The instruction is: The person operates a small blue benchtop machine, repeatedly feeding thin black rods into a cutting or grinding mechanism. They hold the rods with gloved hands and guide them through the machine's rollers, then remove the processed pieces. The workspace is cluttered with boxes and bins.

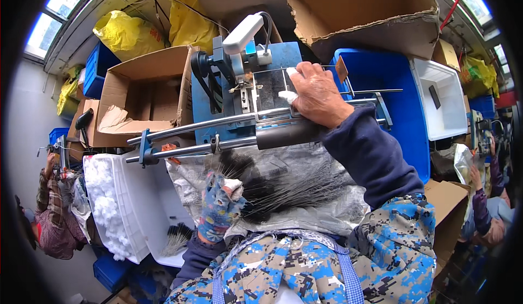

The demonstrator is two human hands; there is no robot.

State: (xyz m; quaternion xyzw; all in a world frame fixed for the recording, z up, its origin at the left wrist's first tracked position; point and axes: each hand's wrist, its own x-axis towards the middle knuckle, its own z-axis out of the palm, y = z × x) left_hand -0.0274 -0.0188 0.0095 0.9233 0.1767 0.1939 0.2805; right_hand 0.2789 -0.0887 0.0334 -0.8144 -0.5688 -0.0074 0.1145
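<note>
My left hand (222,197), in a worn patterned glove, is closed low at the left of my lap. Thin wire-stemmed brushes (231,165) with dark bristles stick up out of its fingers. Beside it, a heap of similar black-bristled brushes (294,189) lies on a whitish sheet (348,208) across my lap. Reaching forward, my bare right hand (318,94) curls over the sliding carriage of a blue bench machine (204,105). White tape wraps its thumb and a fingertip. What lies under those fingers is hidden. A black sleeve (289,134) covers part of the machine's front steel rod (193,150).
An open cardboard box (147,88) stands left of the machine, a larger one (365,15) behind. Blue (406,135) and white (444,107) bins are to the right. At left, a white bin (139,195) holds fluffy white material. Other people work at both sides.
</note>
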